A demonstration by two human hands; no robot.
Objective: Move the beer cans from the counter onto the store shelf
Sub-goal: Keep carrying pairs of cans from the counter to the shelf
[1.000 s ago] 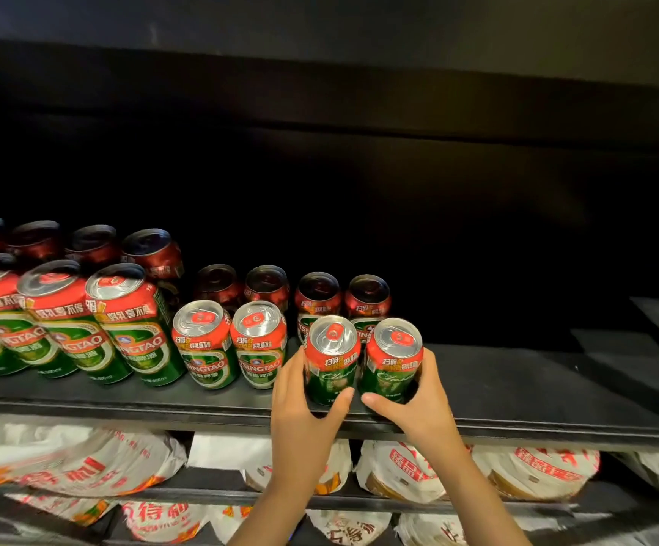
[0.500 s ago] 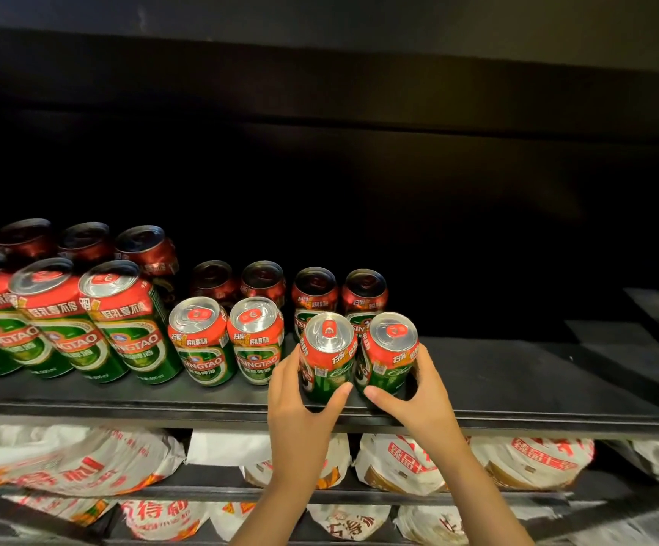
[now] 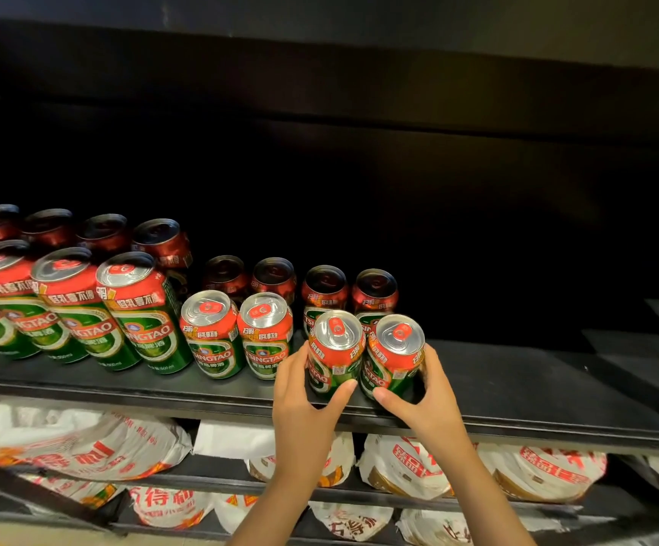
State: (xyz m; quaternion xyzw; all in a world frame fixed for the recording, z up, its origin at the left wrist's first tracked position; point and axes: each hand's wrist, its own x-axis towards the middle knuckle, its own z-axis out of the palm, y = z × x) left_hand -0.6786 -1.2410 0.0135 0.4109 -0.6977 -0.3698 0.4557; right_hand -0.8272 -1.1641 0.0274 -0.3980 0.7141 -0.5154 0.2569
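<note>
Hands work side by side at the front of the shelf (image 3: 517, 392), each wrapped around one short beer can. The left hand (image 3: 304, 403) grips the left can (image 3: 333, 354), thumb across its front and fingers curled behind; the right hand (image 3: 428, 400) grips the right can (image 3: 394, 356) the same way. The two cans touch each other between the hands and lean a little toward the camera, their bases at or just above the shelf surface; which of the two cannot be told.

Just left of the left hand stand two more short cans (image 3: 237, 336), with tall cans (image 3: 83, 309) further left and a dark back row (image 3: 300, 281) beyond the fingers. Below the wrists lie white printed bags (image 3: 477, 466) on a lower shelf.

The risks look modest but real. A can let go while tilted could tip forward off the shelf edge, which lies right under the thumbs. Pushing the pair back too firmly could knock the rear cans over in a chain. The left knuckles sit close to the neighbouring short can and could nudge it on withdrawal.
</note>
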